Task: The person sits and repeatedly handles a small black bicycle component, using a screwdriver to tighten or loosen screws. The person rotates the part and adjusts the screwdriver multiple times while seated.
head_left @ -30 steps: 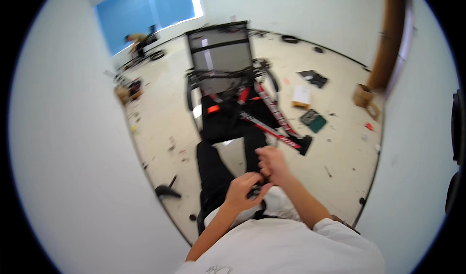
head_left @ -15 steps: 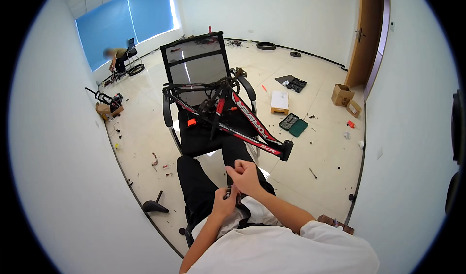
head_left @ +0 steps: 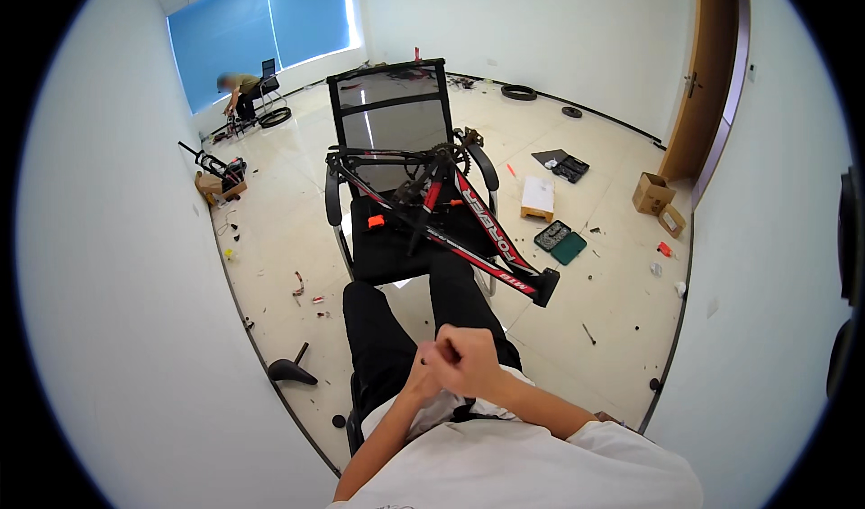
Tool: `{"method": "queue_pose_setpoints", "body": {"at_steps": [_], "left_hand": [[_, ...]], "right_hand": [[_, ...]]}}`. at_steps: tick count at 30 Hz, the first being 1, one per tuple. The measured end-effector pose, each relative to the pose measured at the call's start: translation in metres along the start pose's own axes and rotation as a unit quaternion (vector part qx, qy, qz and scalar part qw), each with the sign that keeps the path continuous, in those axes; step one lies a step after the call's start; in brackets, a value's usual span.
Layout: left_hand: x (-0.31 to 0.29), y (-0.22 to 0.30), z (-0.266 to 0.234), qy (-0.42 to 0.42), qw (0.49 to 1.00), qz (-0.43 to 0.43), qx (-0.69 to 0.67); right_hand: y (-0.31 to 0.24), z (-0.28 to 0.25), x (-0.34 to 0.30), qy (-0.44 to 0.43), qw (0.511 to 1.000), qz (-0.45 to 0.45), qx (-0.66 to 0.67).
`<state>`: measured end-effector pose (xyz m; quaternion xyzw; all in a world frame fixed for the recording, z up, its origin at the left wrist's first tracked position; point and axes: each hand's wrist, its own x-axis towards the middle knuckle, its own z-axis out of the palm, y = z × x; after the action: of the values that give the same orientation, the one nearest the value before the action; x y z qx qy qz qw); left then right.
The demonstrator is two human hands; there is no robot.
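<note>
In front of my belly my two hands meet above my lap. My left hand (head_left: 421, 381) is closed, with a tiny dark bit of something showing at its fingers; the kind of part cannot be made out. My right hand (head_left: 468, 362) is curled with its fingertips against the left hand, and whatever it pinches is hidden. Beyond my knees a black and red bicycle frame (head_left: 491, 230) lies across a black mesh office chair (head_left: 392, 259), its head tube pointing right. An orange object (head_left: 376, 222) rests on the seat by the frame.
Right of the chair are a white-topped box (head_left: 538, 195), a green tool case (head_left: 566, 246) and a black tool case (head_left: 571, 167). A bicycle saddle (head_left: 293, 370) lies by the left wall. Cartons (head_left: 651, 194) stand near the door. Another person (head_left: 241, 93) bends forward at the far left.
My right hand has come down onto my left hand, covering much of the dark piece seen there before. The whole view has shifted slightly, so the room appears further right.
</note>
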<state>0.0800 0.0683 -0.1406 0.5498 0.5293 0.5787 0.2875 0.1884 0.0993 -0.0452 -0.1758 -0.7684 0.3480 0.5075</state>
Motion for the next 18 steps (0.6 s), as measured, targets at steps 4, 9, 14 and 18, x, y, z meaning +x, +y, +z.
{"method": "queue_pose_setpoints", "body": {"at_steps": [4, 9, 14, 18], "left_hand": [[0.014, 0.002, -0.010, 0.013, 0.939, -0.277, -0.203], [0.022, 0.020, -0.034, 0.048, 0.930, -0.248, -0.267], [0.007, -0.004, -0.026, -0.007, 0.997, -0.021, -0.081], [0.007, 0.042, -0.016, 0.041, 0.969, -0.143, -0.196]], "right_hand": [[-0.016, 0.022, -0.024, -0.144, 0.965, -0.215, -0.041], [-0.019, 0.030, -0.037, -0.317, 0.924, -0.215, -0.016], [-0.032, 0.014, 0.028, -0.271, 0.944, -0.183, 0.034], [-0.008, -0.003, 0.078, -0.184, 0.937, 0.145, 0.260]]}}
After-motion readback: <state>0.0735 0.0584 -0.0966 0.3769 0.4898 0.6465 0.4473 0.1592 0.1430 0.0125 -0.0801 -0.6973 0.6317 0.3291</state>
